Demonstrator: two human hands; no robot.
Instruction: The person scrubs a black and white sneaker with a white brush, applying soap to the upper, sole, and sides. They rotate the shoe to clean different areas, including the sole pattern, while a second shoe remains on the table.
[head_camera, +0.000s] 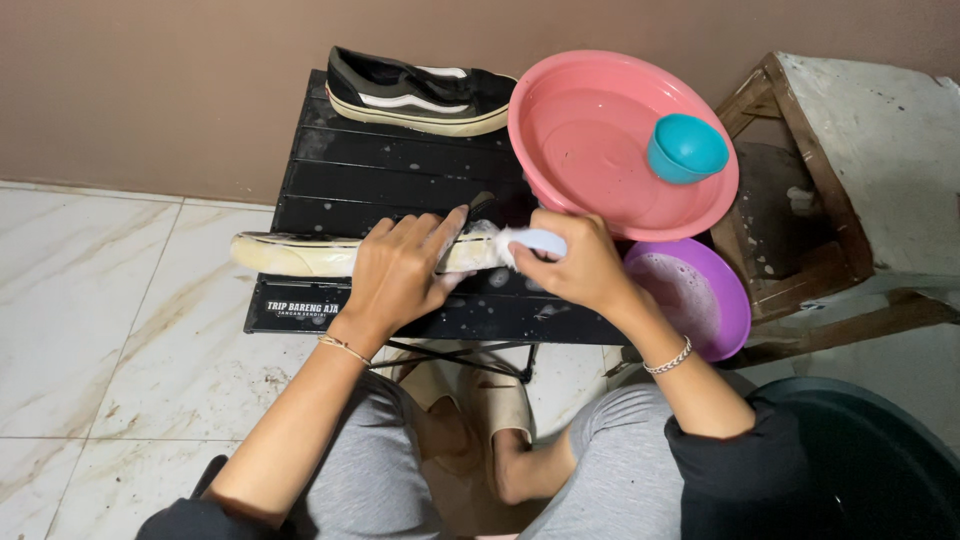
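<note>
Two shoes sit on the small black slatted table (400, 165): a dark canvas one (420, 92) with a white stripe and cream rubber sole at the table's far edge, and another shoe (330, 253) lying on its side across the table's near half, its cream sole smeared and foamy at the right end. The left hand (400, 272) lies palm down over that shoe's middle, fingers curled and close together, clamping it to the slats; a thin bracelet rings the wrist. The right hand (575, 265) meets the shoe's soapy end, fingers folded tight round a pale blue brush (535, 241), only its smooth rounded back showing. Suds fleck the table there.

Overhanging the table's right edge, a glossy round pink basin (575, 150) holds a teal cup (686, 148) turned upside down. Just right of the table and lower, a purple bowl (725, 300) holds frothy water. Further right stands a worn wooden stool (850, 150) with chipped white paint.
</note>
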